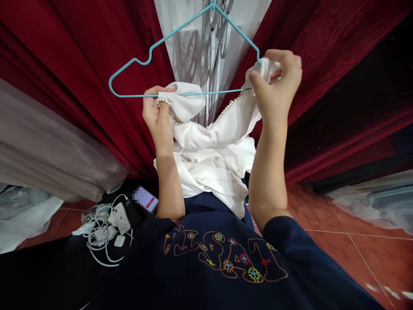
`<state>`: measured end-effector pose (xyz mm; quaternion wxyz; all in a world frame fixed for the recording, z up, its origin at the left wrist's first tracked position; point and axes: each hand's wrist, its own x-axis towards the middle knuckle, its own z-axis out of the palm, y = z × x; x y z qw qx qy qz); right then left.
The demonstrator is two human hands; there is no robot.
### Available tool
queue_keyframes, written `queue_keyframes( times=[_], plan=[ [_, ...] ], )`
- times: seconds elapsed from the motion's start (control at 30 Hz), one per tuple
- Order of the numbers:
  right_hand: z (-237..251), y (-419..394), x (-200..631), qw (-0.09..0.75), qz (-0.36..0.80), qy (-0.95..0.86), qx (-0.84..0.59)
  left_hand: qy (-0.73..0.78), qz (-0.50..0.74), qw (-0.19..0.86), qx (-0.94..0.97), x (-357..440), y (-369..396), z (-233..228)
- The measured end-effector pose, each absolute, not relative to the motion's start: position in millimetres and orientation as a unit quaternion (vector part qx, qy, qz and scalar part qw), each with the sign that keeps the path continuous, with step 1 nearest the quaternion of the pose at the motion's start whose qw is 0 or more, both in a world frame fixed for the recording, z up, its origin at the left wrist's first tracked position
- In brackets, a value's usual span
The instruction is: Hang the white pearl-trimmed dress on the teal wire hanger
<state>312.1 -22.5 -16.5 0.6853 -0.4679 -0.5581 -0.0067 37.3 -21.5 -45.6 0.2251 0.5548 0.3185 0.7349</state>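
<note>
A white dress (222, 137) with a pearl-beaded neckline hangs between my hands, its lower folds gathered over my lap. My left hand (159, 116) pinches one beaded shoulder edge, close to the bottom bar of a light-blue hanger (129, 95). On the other side, my right hand (279, 84) grips the opposite beaded strap at the hanger's right end. That strap lies around the hanger's right corner, while the left corner of the hanger is bare. The hanger's hook is cut off at the top of the view.
Dark red curtains (80, 64) hang on both sides of a pale metal grille (211, 56). A phone (146, 199) and tangled white cables (100, 234) lie on a black surface at lower left. Sheer fabric (380, 200) touches the red tiled floor (355, 245) at right.
</note>
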Motion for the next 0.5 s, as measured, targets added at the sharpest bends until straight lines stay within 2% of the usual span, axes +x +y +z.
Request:
queue_keyframes(
  times=[0.17,0.33,0.43,0.5],
  plan=[
    [-10,6,326,0.667,0.049,-0.596,-0.445,0.303,0.734,0.214,0.569,32,-20,-44],
    [-12,11,362,0.738,0.021,-0.483,-0.47,0.316,0.722,0.247,0.564,26,-18,-45],
    [-35,-2,370,0.787,-0.021,-0.371,-0.492,0.313,0.729,0.239,0.56,27,-17,-49],
    [-57,-15,363,0.8,-0.008,-0.347,-0.49,0.297,0.73,0.231,0.571,27,-14,-52]
  ],
)
